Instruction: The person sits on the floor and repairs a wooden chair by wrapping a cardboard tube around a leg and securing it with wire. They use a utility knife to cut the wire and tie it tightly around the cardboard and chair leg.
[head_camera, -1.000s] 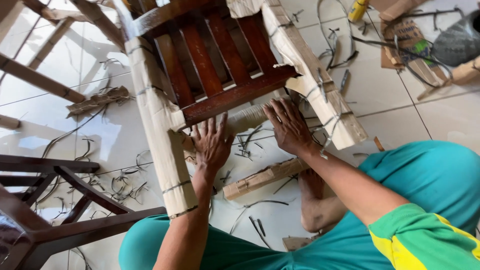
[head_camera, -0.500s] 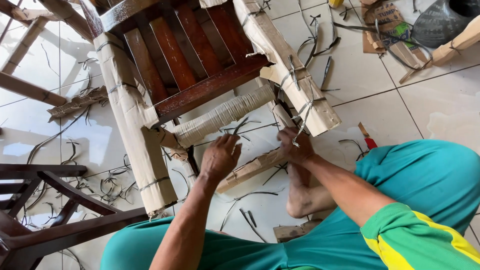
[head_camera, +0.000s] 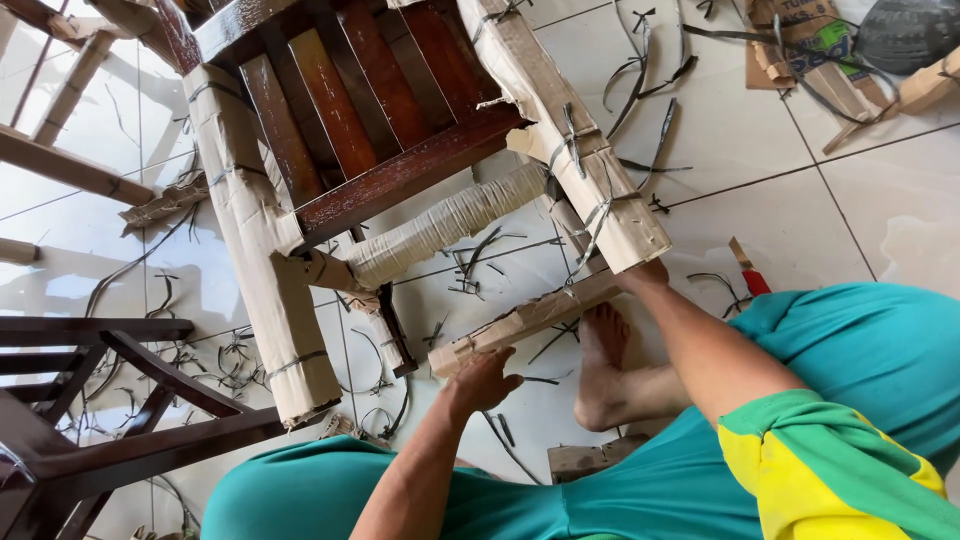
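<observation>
The slatted wooden chair frame (head_camera: 360, 110) is glossy reddish-brown, its legs wrapped in plain tan cardboard (head_camera: 265, 250) banded with thin grey straps; the glossy floor tiles (head_camera: 800, 210) are white with dark grout lines; the person's trousers (head_camera: 870, 350) are teal, the sleeve (head_camera: 820, 470) yellow edged in green

A dark wooden chair (head_camera: 350, 130) is lying tipped across the upper middle of the frame, its legs wrapped in brown cardboard (head_camera: 262, 250) bound with straps; a wrapped crossbar (head_camera: 525, 320) is slanting at centre.
</observation>
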